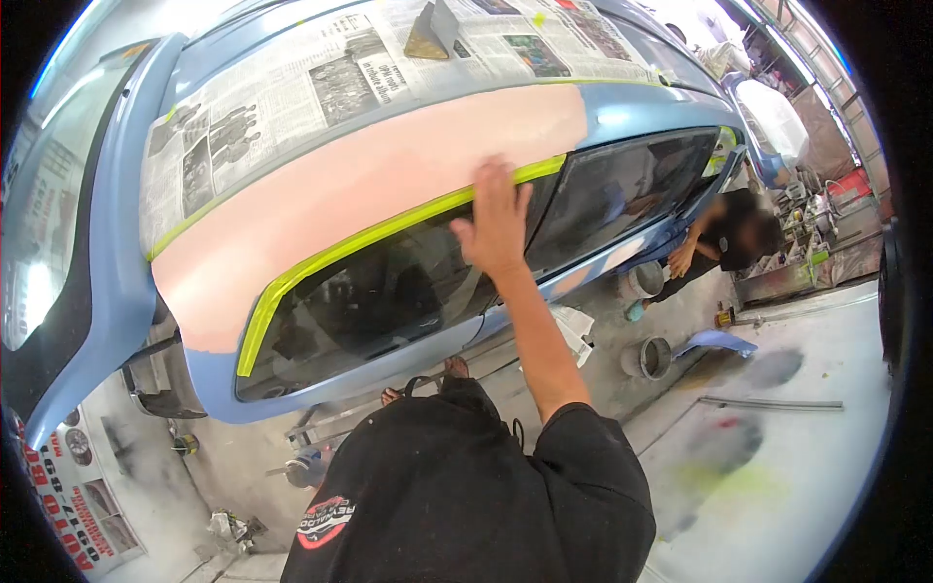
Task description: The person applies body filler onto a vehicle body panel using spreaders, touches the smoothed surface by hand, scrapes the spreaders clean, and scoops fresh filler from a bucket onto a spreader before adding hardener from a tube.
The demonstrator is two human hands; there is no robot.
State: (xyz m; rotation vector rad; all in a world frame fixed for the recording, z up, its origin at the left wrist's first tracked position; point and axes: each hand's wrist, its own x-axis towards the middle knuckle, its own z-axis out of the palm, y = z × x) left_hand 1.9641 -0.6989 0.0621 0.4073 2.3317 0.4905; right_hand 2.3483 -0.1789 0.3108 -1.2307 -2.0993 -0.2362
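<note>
My right hand (pixel 498 219) reaches up to the side of a blue car (pixel 622 107), fingers stretched out and slightly smeared by motion. Its fingertips lie over the pink-coated strip (pixel 389 160) along the roof edge, and the palm is in front of the yellow-green masking tape (pixel 360 238) and the dark side window (pixel 379 291). Nothing shows in its grasp. Newspaper sheets (pixel 282 107) cover the roof above the pink area. A small grey and brown wedge-shaped block (pixel 432 31) rests on them. My left hand is out of view.
A co-worker in black (pixel 743 233) crouches by the car's far side, next to a bucket (pixel 643 280). Another bucket (pixel 648 360) stands on the floor near a blue panel piece (pixel 717 342). The raised tailgate (pixel 97 223) is at left, and a paint-stained white surface (pixel 777 457) at right.
</note>
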